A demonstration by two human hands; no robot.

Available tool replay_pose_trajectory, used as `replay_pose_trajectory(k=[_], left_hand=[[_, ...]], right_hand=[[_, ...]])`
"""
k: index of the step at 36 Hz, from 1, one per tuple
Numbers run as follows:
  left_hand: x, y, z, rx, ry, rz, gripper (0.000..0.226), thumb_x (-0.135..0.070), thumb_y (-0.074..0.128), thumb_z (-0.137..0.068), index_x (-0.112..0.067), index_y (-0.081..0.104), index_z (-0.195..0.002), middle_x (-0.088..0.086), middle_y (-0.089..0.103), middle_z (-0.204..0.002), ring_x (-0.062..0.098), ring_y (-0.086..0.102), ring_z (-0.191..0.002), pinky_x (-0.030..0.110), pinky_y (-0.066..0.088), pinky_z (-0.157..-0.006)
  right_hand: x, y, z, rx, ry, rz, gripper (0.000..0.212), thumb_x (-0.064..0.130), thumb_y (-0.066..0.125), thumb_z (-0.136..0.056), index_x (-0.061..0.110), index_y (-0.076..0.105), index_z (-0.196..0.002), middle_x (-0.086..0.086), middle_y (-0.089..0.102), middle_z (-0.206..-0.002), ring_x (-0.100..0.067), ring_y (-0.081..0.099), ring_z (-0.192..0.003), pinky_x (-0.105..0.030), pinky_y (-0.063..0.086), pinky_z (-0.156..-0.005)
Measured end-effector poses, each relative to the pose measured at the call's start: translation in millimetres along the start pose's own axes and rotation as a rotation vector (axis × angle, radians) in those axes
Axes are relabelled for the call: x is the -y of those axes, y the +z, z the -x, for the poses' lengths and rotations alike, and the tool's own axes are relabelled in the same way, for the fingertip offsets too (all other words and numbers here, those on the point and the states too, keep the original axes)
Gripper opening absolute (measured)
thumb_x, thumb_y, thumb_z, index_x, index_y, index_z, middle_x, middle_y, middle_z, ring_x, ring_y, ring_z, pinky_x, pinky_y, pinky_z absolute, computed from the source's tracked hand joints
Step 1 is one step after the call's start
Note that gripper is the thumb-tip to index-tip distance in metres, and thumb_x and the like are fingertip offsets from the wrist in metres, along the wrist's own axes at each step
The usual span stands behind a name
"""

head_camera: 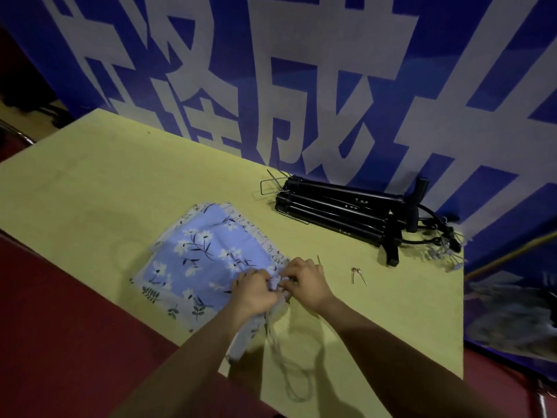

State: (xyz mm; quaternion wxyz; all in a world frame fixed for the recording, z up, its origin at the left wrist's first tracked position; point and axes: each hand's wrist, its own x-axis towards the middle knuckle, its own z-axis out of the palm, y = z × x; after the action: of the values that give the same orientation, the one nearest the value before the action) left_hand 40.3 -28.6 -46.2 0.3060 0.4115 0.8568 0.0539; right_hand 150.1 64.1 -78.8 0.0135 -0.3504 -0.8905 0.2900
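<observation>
Left hand (253, 289) and right hand (307, 280) both grip the floral cloth's (196, 260) bunched hem, pinched tight, at 6 o'clock on the bench (120, 182). The dangling cord (273, 342) could slip back out if they tug. The safety pin (358, 274) at 3 o'clock might prick.

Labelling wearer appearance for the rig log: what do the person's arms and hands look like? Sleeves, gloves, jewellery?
The left forearm and right forearm are bare to the frame edge, no sleeves in view. The left hand and right hand are ungloved. No watch, bracelet or ring shows, though the light is dim.
</observation>
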Motion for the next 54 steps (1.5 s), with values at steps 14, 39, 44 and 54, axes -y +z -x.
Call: replay_pose_trajectory(k=[14,39,44,54], left_hand=[[-54.4,-46.4,9.5,-0.214,0.294,-0.106,0.022,-0.016,0.044,-0.096,-0.012,0.041,-0.117,0.009,0.052,-0.105,0.026,0.05,-0.079,0.037,0.038,-0.066],[-77.4,-67.3,13.1,-0.354,0.293,-0.4,0.037,0.004,0.042,-0.088,-0.012,0.052,-0.119,0.008,0.038,-0.135,0.033,0.061,-0.084,0.034,0.039,-0.064],[-68.1,-79.9,1.5,-0.414,0.258,-0.332,0.038,0.002,0.039,-0.089,-0.012,0.054,-0.121,0.007,0.037,-0.143,0.032,0.062,-0.084,0.032,0.038,-0.062],[-63.6,-88.8,-24.0,-0.451,0.357,-0.31,0.041,-0.008,0.037,-0.096,-0.017,0.05,-0.134,0.005,0.047,-0.133,0.03,0.056,-0.101,0.034,0.04,-0.072]], right_hand=[[-12.0,-62.9,6.9,-0.15,-0.048,-0.228,0.01,0.022,0.055,-0.092,0.013,0.051,-0.092,-0.001,0.059,-0.083,-0.028,0.058,-0.08,-0.037,0.043,-0.071],[-14.4,-87.1,-11.7,-0.252,0.081,-0.23,0.017,0.002,0.052,-0.089,0.002,0.057,-0.105,-0.01,0.05,-0.109,-0.02,0.047,-0.091,-0.017,0.032,-0.067],[-16.2,-84.3,-19.7,-0.264,0.184,-0.264,0.016,0.009,0.058,-0.088,0.004,0.057,-0.104,-0.009,0.054,-0.108,-0.019,0.049,-0.089,-0.023,0.036,-0.071],[-41.0,-78.8,-4.3,-0.367,0.295,-0.571,0.012,0.014,0.055,-0.094,0.006,0.064,-0.095,-0.008,0.064,-0.091,-0.02,0.058,-0.082,-0.026,0.041,-0.069]])
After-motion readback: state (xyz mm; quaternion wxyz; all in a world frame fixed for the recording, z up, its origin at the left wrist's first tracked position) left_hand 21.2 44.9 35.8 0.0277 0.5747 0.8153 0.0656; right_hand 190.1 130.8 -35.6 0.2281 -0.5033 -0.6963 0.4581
